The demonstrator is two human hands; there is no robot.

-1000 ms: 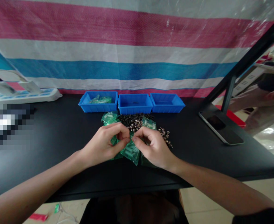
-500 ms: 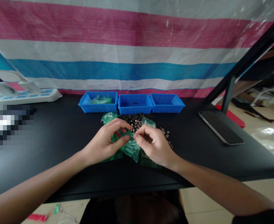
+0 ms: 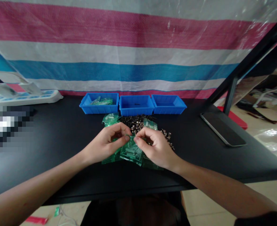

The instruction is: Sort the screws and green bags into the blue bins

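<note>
A small green plastic bag with pale pieces inside hangs between my hands at the front of the table. My left hand pinches its upper left edge between thumb and fingers. At the upper right edge, my right hand pinches the same bag. Other green bags lie around it: one beyond my left hand, another behind my right fingers, partly covered. Just past my fingertips is a heap of dark screws, and more screws lie to the right of my right hand.
Three blue bins stand in a row behind the heap: the left bin holds green bags, the middle bin a small dark piece, then the right bin. A phone lies right; a power strip sits back left.
My left hand's fingers have closed from a spread position onto the bag's upper left edge. The bag now hangs straighter between both hands. My right hand has barely moved.
</note>
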